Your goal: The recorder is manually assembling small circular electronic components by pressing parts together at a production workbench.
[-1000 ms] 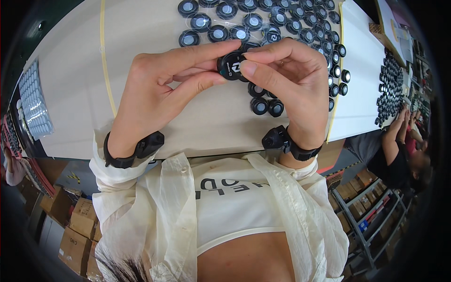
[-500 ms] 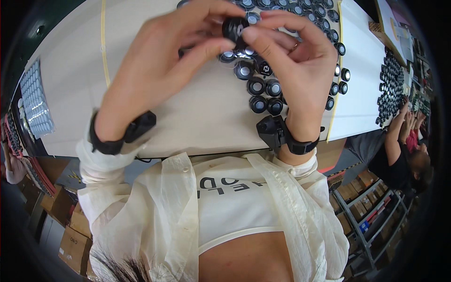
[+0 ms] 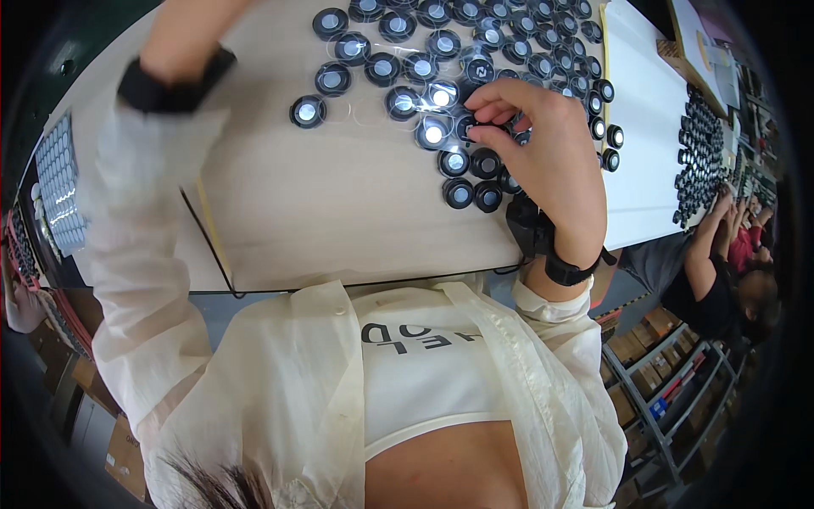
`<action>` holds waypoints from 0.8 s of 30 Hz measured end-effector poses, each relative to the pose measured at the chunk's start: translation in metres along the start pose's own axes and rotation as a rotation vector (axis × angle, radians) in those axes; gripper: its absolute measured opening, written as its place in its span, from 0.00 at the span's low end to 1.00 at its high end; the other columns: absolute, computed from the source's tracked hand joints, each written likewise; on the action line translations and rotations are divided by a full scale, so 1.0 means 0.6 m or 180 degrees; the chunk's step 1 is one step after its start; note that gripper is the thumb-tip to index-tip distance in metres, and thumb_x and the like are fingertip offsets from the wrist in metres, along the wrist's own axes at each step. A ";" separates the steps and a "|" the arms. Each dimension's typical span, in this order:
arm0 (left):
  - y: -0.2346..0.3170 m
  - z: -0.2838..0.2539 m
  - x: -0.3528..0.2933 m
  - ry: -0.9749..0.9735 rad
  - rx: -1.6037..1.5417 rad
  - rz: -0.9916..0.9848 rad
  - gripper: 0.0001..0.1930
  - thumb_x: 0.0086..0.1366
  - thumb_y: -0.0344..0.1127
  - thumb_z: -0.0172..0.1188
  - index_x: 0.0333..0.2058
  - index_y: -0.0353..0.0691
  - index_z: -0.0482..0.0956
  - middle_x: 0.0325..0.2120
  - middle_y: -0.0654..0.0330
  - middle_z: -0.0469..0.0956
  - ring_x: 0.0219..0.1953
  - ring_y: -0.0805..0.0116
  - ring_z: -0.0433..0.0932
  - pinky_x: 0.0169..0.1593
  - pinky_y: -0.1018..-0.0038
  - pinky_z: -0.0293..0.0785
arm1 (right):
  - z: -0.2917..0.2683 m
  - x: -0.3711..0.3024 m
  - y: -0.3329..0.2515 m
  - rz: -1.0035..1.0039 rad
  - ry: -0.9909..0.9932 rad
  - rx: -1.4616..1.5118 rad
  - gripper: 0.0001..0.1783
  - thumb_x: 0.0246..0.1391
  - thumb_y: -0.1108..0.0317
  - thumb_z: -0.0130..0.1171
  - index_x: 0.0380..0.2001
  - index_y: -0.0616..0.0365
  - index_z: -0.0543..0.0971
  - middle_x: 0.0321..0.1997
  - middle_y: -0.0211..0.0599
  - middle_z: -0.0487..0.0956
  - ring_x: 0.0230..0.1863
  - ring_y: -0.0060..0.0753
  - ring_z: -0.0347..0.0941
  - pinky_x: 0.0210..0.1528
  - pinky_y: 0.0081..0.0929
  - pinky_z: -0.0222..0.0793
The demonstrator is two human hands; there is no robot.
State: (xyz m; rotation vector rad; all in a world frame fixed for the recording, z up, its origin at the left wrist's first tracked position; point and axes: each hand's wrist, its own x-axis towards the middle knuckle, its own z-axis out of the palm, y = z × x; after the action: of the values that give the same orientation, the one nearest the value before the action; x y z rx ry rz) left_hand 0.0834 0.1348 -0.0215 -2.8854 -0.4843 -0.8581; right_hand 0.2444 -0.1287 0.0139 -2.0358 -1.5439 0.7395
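Observation:
My right hand (image 3: 543, 127) is closed in a pinch on a small black round piece (image 3: 465, 127), at the edge of a group of similar pieces. Only its edge shows between thumb and fingers. Around it sit black round pieces with pale grey discs in their centres, such as one (image 3: 433, 132) just left of my fingertips. One piece (image 3: 479, 71) shows a white mark on black instead. My left hand (image 3: 199, 30) reaches out past the top edge, its fingers out of the picture and the arm blurred. Clear round films (image 3: 369, 110) lie among the pieces.
The beige table (image 3: 339, 229) has a yellow tape line and a black cord (image 3: 208, 242) at its near left. A sheet of pale discs (image 3: 59, 187) lies far left. On the right, a white surface (image 3: 644, 170) carries more black pieces (image 3: 699, 153); people work beyond.
My hands have come apart. The right lowered the black piece to the table among the others, while the left let go of it and swung up and left, mostly out of the picture.

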 end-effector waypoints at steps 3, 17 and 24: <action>0.188 -0.046 -0.030 -0.1477 -0.2026 -0.0990 0.18 0.60 0.28 0.63 0.50 0.33 0.76 0.47 0.57 0.75 0.45 0.63 0.78 0.49 0.73 0.75 | -0.001 0.004 0.019 0.0095 -0.0106 -0.0037 0.09 0.41 0.81 0.67 0.30 0.64 0.80 0.28 0.44 0.83 0.31 0.39 0.82 0.34 0.29 0.76; 0.343 -0.079 -0.142 -0.1541 -0.2009 -0.0205 0.19 0.52 0.31 0.66 0.43 0.35 0.76 0.34 0.59 0.67 0.37 0.64 0.73 0.40 0.72 0.74 | -0.005 0.018 0.018 -0.0166 -0.0450 0.0156 0.08 0.42 0.82 0.64 0.29 0.65 0.80 0.25 0.44 0.81 0.28 0.38 0.79 0.34 0.29 0.74; 0.278 -0.099 -0.106 -0.1372 -0.2122 -0.0309 0.17 0.52 0.34 0.69 0.40 0.38 0.75 0.57 0.50 0.68 0.63 0.53 0.64 0.65 0.58 0.61 | -0.001 0.018 0.028 -0.0388 -0.0302 0.0301 0.06 0.43 0.82 0.62 0.28 0.67 0.79 0.25 0.46 0.81 0.29 0.42 0.80 0.34 0.30 0.74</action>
State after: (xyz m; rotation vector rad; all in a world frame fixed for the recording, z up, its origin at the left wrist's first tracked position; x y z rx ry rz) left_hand 0.0567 -0.0510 -0.0065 -3.7210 -0.4337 -0.4536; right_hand 0.2590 -0.1226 0.0019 -1.8448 -1.6372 0.8553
